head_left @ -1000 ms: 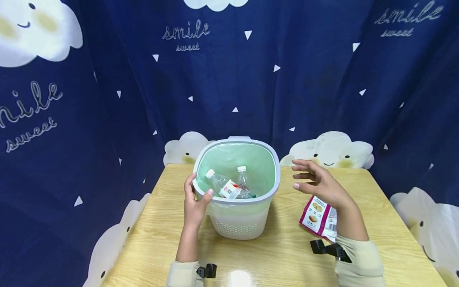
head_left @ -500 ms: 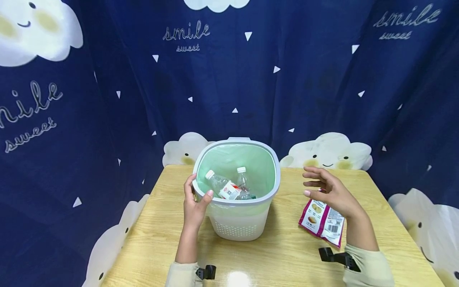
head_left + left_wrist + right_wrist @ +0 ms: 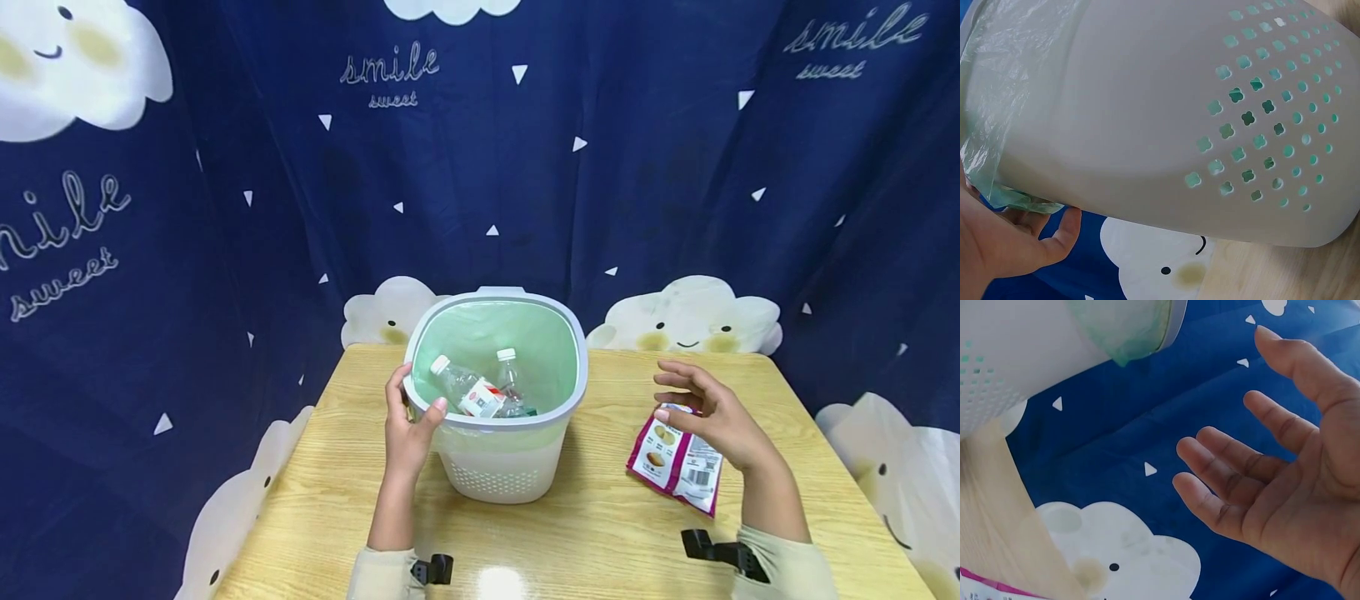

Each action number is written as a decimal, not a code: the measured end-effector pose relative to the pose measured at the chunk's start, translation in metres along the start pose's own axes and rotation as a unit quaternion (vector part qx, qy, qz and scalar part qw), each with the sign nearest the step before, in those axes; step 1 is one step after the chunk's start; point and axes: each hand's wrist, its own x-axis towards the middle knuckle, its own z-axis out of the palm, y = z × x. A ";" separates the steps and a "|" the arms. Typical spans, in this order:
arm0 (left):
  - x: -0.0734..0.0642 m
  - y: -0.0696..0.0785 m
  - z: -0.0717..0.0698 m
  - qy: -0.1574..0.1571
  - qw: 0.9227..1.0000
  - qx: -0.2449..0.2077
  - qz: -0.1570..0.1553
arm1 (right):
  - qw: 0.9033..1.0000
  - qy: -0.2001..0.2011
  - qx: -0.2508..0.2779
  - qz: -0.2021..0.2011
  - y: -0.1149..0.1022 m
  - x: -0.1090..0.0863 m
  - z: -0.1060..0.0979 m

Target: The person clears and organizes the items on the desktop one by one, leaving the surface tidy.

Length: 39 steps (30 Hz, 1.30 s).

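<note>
A pale plastic trash bin [image 3: 498, 479] with a green liner bag [image 3: 517, 321] stands upright on the table. My left hand [image 3: 408, 433] grips its left front rim, thumb over the front edge. From the left wrist view, that hand [image 3: 1010, 244] is at the liner's folded-over edge, beside the bin's perforated wall [image 3: 1135, 112]. Inside lie clear plastic bottles with white caps, one labelled bottle [image 3: 474, 393] and another bottle [image 3: 508, 377] behind it. My right hand [image 3: 716, 417] hovers, fingers loosely bent and holding nothing, overlapping the top of a pink-and-white snack bag [image 3: 675, 462]. The right wrist view shows its bare palm [image 3: 1297, 481].
The wooden table [image 3: 600, 542] extends around the bin, with the snack bag lying flat to its right. Behind and at both sides hangs a dark blue curtain [image 3: 450, 167] with clouds and small triangles. Black camera mounts [image 3: 723, 554] sit on both wrists.
My right hand has moved right and slightly nearer, away from the bin, uncovering more of the snack bag. The left hand, bin and bottles have stayed put.
</note>
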 end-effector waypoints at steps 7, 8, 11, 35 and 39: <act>-0.004 0.007 -0.003 -0.001 1.000 -0.005 -0.025 | 1.000 0.010 -0.007 0.007 0.008 -0.011 -0.006; -0.005 0.010 -0.003 -0.002 1.000 -0.005 -0.028 | 1.000 0.013 -0.008 0.010 0.009 -0.013 -0.007; -0.008 0.024 -0.002 -0.007 1.000 -0.008 -0.027 | 0.999 0.027 -0.009 0.022 0.014 -0.018 -0.012; -0.007 0.034 0.002 -0.011 1.000 -0.007 -0.013 | 0.985 0.130 0.099 0.061 0.068 -0.069 -0.043; -0.007 0.035 0.002 -0.013 1.000 -0.007 -0.014 | 0.981 0.149 0.094 0.084 0.082 -0.077 -0.047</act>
